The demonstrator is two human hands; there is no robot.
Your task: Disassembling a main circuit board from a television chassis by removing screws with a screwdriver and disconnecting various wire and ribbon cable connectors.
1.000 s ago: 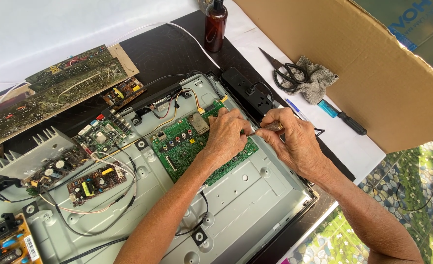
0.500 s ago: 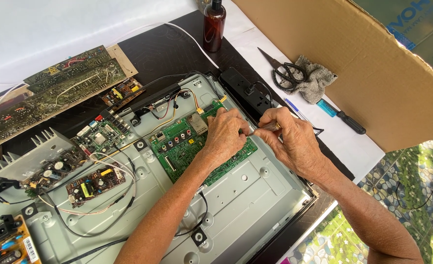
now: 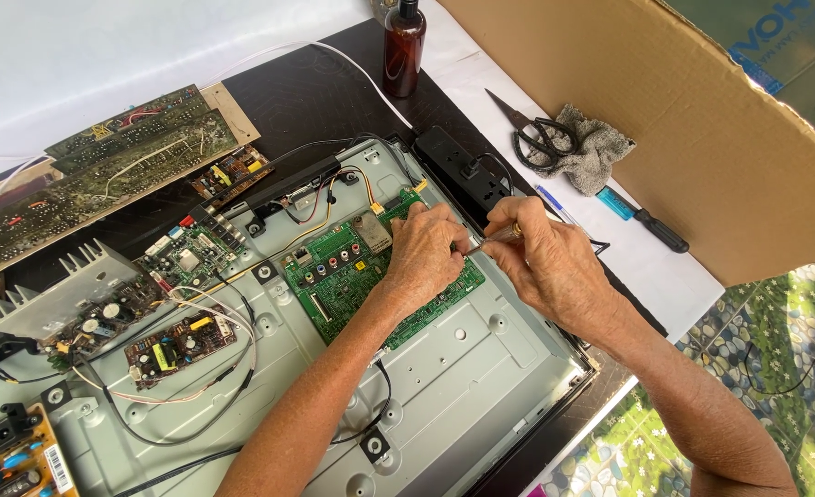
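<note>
Left hand (image 3: pixel 426 253) is pressing flat on the green circuit board (image 3: pixel 352 276) in the metal chassis (image 3: pixel 481 368); right hand (image 3: pixel 541 262) is pinching a thin metal tool (image 3: pixel 488 241). Keeping the tip steady, board braced.

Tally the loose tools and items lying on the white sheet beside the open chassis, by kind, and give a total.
Scissors: 1
Grey rag: 1
Blue-handled screwdriver: 1
Pen: 1
Brown bottle: 1
Total: 5
Both hands are on the green circuit board: the left hand presses it, and the right hand holds a thin metal tool.
</note>
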